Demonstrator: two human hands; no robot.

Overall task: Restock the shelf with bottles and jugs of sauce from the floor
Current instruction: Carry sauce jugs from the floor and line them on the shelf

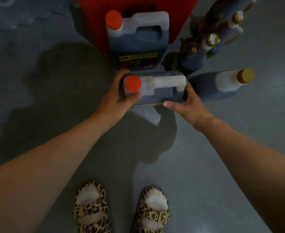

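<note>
A dark sauce jug with a red cap and a white handle stands on the grey floor in front of me. My left hand grips its left side by the cap, thumb on the near face. My right hand holds its right side, fingers wrapped round the far corner. Behind it a second red-capped jug stands upright. To the right a gold-capped jug and several gold-capped bottles of dark sauce stand on the floor. No shelf is in view.
A red box or crate stands behind the far jug. My two feet in leopard-print sandals are at the bottom of the view. Grey floor spreads to the left with my shadow on it.
</note>
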